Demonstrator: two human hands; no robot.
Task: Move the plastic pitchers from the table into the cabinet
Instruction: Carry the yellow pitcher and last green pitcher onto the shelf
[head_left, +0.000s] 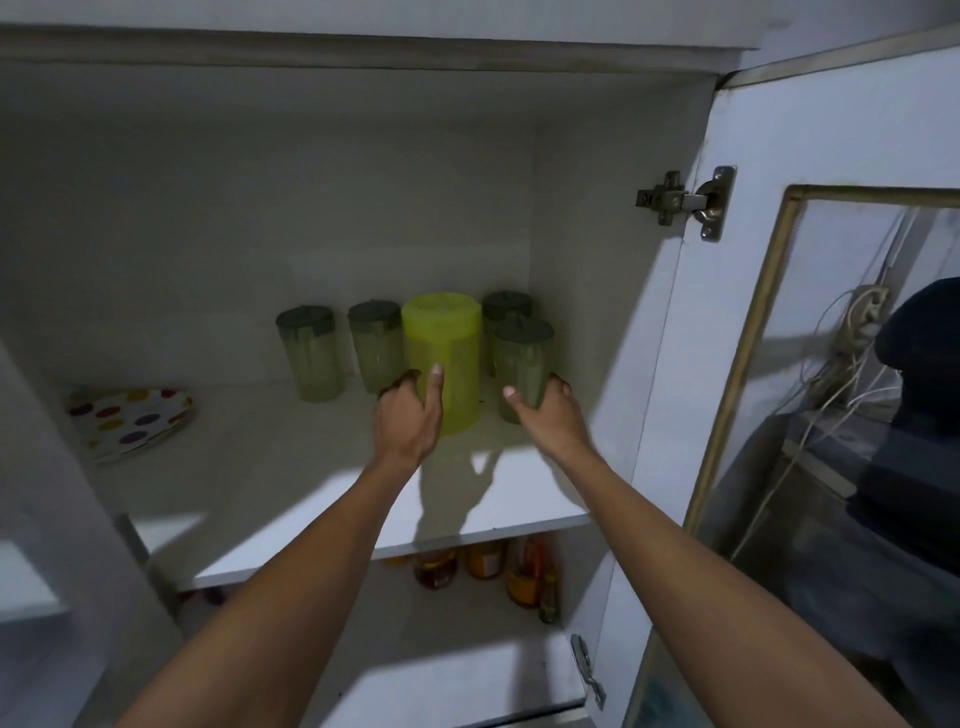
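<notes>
A tall yellow-green plastic pitcher stands upright on the cabinet's upper shelf. My left hand wraps its lower left side, thumb on the front. Beside it on the right stands a clear pitcher with a dark lid, and my right hand grips its base. Behind that one a second dark-lidded pitcher shows partly. Two more clear pitchers stand to the left of the yellow-green one.
A stack of polka-dot plates lies at the shelf's left. Jars and bottles fill the lower shelf. The cabinet door hangs open on the right, its glass pane showing cables and a dark object behind.
</notes>
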